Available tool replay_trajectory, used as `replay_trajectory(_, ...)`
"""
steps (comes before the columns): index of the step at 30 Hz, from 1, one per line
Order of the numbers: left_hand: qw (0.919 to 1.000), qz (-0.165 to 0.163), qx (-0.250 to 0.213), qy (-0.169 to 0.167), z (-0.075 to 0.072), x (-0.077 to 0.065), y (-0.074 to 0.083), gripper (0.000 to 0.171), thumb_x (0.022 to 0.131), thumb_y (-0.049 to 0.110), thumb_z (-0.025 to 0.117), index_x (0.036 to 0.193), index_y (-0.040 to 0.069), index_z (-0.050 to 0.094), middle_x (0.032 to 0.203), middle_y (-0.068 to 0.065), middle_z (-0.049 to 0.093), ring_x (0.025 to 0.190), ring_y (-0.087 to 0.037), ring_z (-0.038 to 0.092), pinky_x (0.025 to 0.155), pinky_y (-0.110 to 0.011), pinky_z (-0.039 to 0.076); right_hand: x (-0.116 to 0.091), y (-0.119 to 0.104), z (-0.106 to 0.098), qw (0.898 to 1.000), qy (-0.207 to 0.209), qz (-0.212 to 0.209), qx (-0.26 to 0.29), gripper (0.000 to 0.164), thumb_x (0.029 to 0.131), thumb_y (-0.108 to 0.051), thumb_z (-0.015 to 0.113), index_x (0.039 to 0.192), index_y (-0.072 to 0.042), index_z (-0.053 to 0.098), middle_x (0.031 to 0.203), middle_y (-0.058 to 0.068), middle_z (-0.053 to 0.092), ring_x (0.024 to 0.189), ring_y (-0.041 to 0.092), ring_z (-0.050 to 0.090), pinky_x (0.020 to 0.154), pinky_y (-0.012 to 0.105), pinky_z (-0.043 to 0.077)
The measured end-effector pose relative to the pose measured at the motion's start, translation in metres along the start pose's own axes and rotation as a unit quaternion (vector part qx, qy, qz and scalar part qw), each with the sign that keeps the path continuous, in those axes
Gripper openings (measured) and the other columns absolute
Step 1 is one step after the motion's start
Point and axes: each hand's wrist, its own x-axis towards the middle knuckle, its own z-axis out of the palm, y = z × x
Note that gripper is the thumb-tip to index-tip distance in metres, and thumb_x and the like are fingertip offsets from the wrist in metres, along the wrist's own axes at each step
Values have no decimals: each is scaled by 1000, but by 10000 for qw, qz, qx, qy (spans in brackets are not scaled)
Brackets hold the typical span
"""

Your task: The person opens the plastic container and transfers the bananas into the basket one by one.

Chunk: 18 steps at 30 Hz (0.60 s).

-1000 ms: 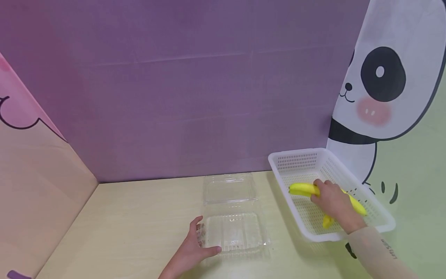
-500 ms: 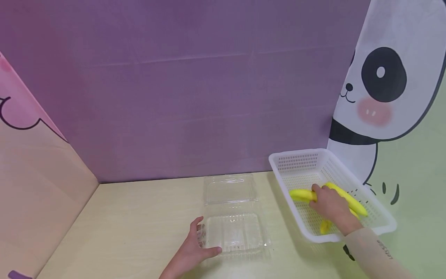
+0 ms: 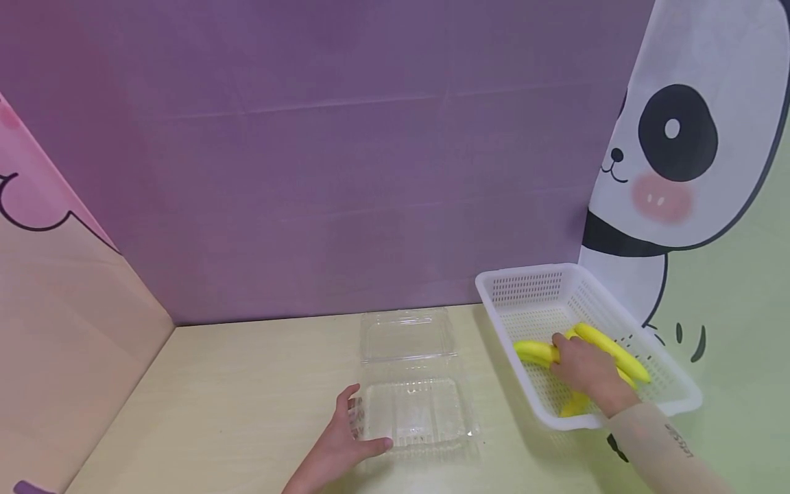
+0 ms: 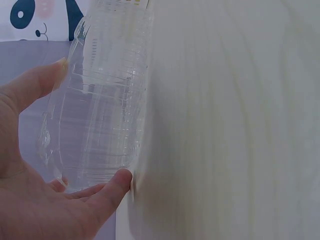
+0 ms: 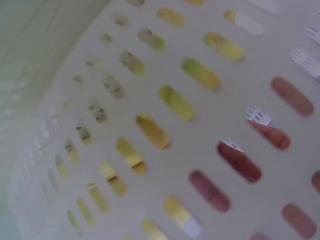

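In the head view my right hand (image 3: 589, 370) reaches into a white plastic basket (image 3: 540, 274) and grips a banana (image 3: 535, 351) among several yellow ones. A second banana (image 3: 617, 355) lies just right of the hand, and the end of another banana (image 3: 575, 405) sticks out below it. My palm and fingers cover their middles. My left hand (image 3: 339, 439) holds the near left corner of a clear plastic clamshell box (image 3: 413, 412), its lid (image 3: 407, 334) folded back. In the left wrist view the thumb touches the rim of the box (image 4: 100, 115) and the fingers its lower edge.
The pale wooden table (image 3: 234, 391) meets a purple wall cloth (image 3: 345, 171) at the back. A panda-printed side wall (image 3: 740, 295) stands close by the basket. Only the slotted basket wall (image 5: 145, 95) fills the right wrist view, with yellow and fingers showing through.
My right hand has shifted slightly and lowered among the bananas. The left banana has dropped a little, and the right one shows more fully. My left hand and the box stay put.
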Motion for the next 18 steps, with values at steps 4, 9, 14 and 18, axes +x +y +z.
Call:
replay_trajectory(4,10000,2,-21,-14,0,0,0,111,79,25,89,158,12,12,156,-30,26,137,-54,39,104,-60,44,-1,1,0,10000,-37,77,-43,30,92,-14,65,117,0,57,86,9,53,76,24,52,59,36,47)
replay_trajectory(9,10000,3,19,-23,0,1,1,111,79,25,89,157,11,12,155,-31,27,136,-54,41,102,-60,45,-2,2,-1,9998,119,84,-122,23,94,-15,64,111,-2,59,85,8,52,73,24,51,55,34,44)
replay_trajectory(14,9997,-18,229,23,0,2,3,112,78,27,90,157,10,13,155,-32,28,135,-53,42,103,-62,43,-5,-3,-5,9989,402,34,-217,25,94,-18,66,111,0,61,84,9,52,72,24,51,53,34,44)
replay_trajectory(18,9993,-58,378,35,-1,4,6,113,77,27,90,157,9,12,155,-33,29,135,-53,43,102,-64,42,-11,-10,-11,9978,600,-34,-263,27,94,-21,65,111,0,64,84,8,54,71,23,51,53,35,43)
